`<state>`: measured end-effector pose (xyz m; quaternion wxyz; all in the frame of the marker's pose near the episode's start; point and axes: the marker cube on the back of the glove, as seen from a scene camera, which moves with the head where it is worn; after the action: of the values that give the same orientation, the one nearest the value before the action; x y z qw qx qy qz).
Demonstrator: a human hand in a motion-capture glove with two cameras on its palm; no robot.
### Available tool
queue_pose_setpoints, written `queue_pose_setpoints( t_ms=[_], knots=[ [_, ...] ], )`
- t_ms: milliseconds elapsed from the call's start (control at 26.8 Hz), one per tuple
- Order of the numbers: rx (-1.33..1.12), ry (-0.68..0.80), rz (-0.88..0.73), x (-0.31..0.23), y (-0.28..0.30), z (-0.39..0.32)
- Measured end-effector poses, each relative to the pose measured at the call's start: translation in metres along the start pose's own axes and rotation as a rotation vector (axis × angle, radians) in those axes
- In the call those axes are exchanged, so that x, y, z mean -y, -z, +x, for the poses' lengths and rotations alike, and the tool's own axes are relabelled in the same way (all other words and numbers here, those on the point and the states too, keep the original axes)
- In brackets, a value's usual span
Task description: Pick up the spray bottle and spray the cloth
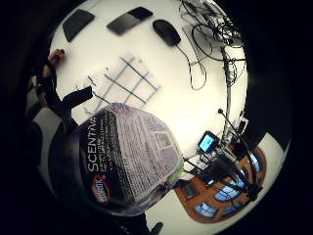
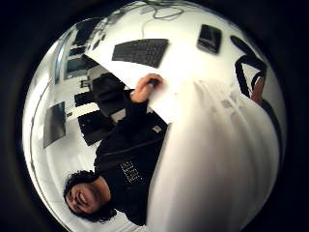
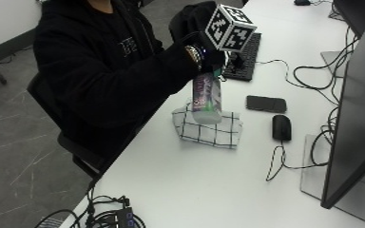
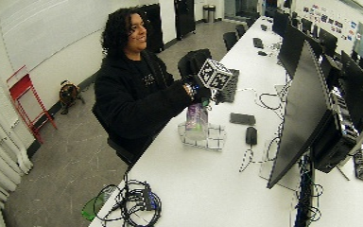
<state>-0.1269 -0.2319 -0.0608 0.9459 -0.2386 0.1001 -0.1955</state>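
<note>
The gloved right hand (image 3: 203, 56) is closed round the top of the spray bottle (image 3: 206, 97), which hangs upright below the grip, so the pickup looks done. Just under the bottle's base lies the checked cloth (image 3: 209, 127) on the table (image 3: 188, 190). No mist shows, so the spraying seems still to do.

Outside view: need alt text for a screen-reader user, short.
A seated person's black-gloved right hand holds a purple-labelled clear plastic spray bottle by its top, lifted above a white cloth with a black grid pattern on a white table. Beside the cloth lie a black phone, a black wired mouse and a black keyboard.
</note>
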Motion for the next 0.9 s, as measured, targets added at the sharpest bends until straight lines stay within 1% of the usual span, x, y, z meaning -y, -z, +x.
queue_pose_setpoints(
  t_ms=[224, 336, 448, 597, 709, 896],
  knots=[
    [0.140, 0.128, 0.187, 0.031, 0.013, -0.035],
    [0.251, 0.190, 0.295, 0.044, 0.017, -0.048],
    [0.388, 0.221, 0.409, 0.060, 0.018, -0.061],
    [0.609, 0.212, 0.575, 0.077, 0.012, -0.071],
    [0.739, 0.147, 0.713, 0.089, 0.003, -0.065],
    [0.856, 0.070, 0.777, 0.100, -0.027, -0.058]
  ],
)
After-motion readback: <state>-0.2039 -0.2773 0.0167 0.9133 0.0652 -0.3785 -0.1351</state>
